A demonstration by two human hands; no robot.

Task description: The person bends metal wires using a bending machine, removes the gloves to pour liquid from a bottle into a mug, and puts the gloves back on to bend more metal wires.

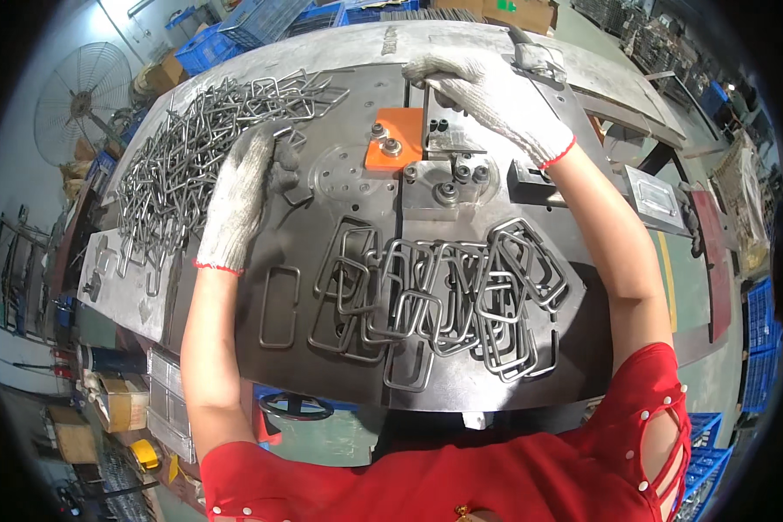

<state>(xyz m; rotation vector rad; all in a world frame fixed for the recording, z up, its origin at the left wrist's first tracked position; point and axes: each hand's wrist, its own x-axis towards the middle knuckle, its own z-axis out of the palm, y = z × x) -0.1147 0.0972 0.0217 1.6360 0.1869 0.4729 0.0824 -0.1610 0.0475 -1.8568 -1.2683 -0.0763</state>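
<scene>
left hand point(239, 196), white knit glove, lies palm down at the right edge of the pile of bent wire pieces point(196, 143) that fills the metal plate's point(461, 387) far left corner. its fingers curl onto the wire there, but i cannot tell whether it grips one. right hand point(487, 96), also gloved, is at the far edge of the plate with its fingers folded down over the top of the steel block point(448, 130); no wire shows in it. orange block point(390, 148) with two pins sits between the hands. finished rectangular wire loops point(444, 296) are heaped along the near edge, well apart from both hands; one single loop point(280, 306) lies just left of them.
</scene>
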